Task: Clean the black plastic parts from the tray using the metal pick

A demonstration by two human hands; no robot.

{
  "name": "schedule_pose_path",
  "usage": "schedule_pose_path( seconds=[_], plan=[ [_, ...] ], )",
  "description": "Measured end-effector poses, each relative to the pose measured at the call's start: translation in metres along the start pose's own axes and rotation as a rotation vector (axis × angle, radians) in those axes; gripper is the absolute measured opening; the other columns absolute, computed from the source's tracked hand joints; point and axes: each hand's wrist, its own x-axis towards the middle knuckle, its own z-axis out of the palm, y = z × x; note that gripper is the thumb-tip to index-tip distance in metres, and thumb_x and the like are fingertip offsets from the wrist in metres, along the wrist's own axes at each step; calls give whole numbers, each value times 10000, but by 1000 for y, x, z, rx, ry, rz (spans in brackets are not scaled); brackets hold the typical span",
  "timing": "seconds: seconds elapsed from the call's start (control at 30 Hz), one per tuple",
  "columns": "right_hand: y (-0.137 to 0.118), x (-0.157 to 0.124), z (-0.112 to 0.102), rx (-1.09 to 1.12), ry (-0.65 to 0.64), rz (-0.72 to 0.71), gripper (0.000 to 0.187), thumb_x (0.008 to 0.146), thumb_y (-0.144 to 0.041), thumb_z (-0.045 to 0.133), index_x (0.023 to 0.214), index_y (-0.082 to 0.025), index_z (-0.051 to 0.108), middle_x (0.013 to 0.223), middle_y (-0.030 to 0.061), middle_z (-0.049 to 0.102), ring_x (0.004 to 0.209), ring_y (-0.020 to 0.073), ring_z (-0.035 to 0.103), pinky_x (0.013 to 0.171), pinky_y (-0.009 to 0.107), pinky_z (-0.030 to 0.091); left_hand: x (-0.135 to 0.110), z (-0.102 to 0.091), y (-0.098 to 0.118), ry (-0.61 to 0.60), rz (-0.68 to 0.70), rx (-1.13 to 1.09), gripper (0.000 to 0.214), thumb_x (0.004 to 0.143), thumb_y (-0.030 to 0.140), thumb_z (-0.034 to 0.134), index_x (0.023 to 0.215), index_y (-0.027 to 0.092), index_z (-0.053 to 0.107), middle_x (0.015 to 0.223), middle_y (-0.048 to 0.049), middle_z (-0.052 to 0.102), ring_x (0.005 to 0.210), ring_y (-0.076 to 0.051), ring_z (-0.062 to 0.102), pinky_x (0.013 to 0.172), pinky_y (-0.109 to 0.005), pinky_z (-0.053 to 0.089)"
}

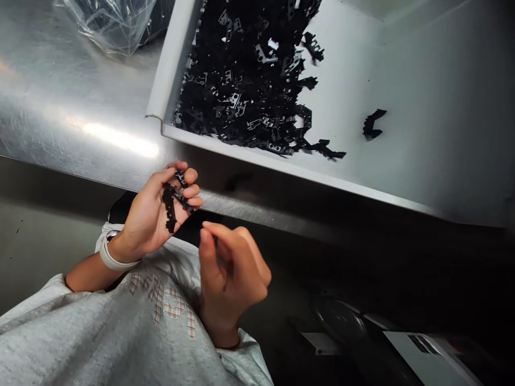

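Observation:
In my left hand (151, 214), palm up with curled fingers, lie a few small black plastic parts (169, 206). They have notched, irregular edges, and the fingertips hold some of them against the palm. My right hand (235, 268) is just to the right and slightly nearer my body, apart from the left. Its thumb and index finger are pinched together; whatever may be between them is too small or hidden to make out. Beyond both hands, a white bin (330, 185) holds a heap of similar black parts (241, 80) at its left end.
The bin stands on a shiny metal table (80, 96). A clear plastic bag (116, 27) with dark contents lies at the back left. One loose black part (373, 124) sits apart in the bin's right half. A pale, box-like object (430, 356) is low at the right.

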Motion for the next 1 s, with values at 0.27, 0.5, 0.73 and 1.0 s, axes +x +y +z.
schedule_pose_path(
  seconds=[0.27, 0.5, 0.73, 1.0],
  plan=[
    [57, 29, -2, -510, 49, 325, 295, 937, -481, 608, 964, -187, 625, 756, 24, 561, 644, 192, 506, 605, 324, 360, 0, 4, 6, 90, -33, -41, 286, 996, 118, 360, 775, 170, 535, 637, 52, 513, 479, -34, 453, 493, -159, 404],
    [68, 39, -9, -449, 53, 426, 46, 825, -234, 524, 818, -253, 483, 703, 5, 519, 631, 205, 503, 623, 347, 345, -2, 6, 2, 114, -39, -17, 262, 970, 118, 383, 779, 174, 553, 638, 39, 562, 483, -46, 505, 498, -173, 441],
    [74, 43, -20, -428, 123, 589, 243, 751, -244, 566, 780, -291, 330, 653, -31, 471, 598, 206, 478, 626, 358, 321, -4, 4, 1, -46, -96, -1, 313, 965, 220, 378, 1055, 177, 675, 988, -52, 779, 869, -172, 753, 724, -270, 589],
    [77, 42, -21, -492, 107, 532, 83, 759, -224, 549, 775, -248, 472, 801, 89, 606, 699, 252, 548, 702, 402, 406, -8, 1, -2, -215, -193, 70, 529, 857, 170, 455, 1374, 194, 561, 1460, -76, 630, 1314, -299, 620, 936, -373, 573]
  ],
)
